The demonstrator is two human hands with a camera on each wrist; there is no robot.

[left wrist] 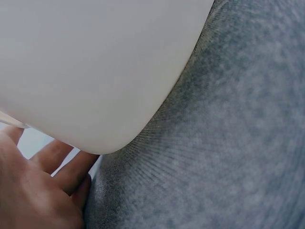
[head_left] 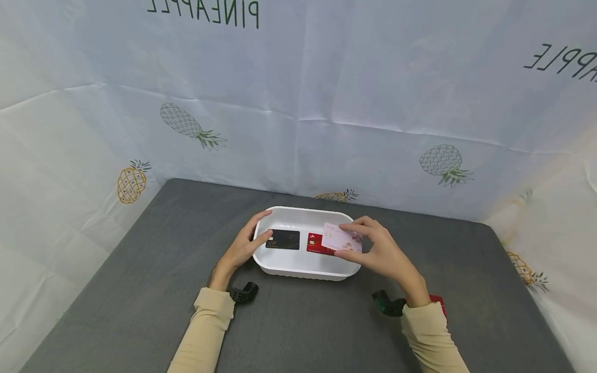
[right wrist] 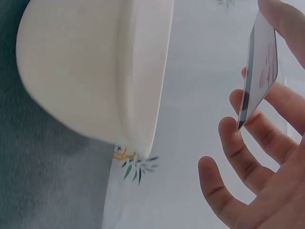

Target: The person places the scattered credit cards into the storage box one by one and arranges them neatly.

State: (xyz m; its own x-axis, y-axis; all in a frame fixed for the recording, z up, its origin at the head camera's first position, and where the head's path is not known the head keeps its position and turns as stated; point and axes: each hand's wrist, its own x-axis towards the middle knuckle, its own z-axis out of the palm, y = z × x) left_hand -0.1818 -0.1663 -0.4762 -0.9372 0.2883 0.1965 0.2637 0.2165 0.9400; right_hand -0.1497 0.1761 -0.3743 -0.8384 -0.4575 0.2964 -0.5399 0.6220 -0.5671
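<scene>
A white rounded plastic tub stands on the dark grey table. My left hand holds its left end, with the thumb over the rim and the fingers along the outside; in the left wrist view, fingers pass behind the tub wall. Inside lies a black VIP card, close to the left thumb. Beside it on the right is a red card, partly covered from view. Above the tub's right part, my right hand pinches a pink VIP card between thumb and fingers; the right wrist view shows this card tilted.
A white cloth with pineapple prints hangs behind and at the sides of the table. Black wrist-worn devices sit by the left sleeve and right sleeve. A red object shows partly behind the right wrist.
</scene>
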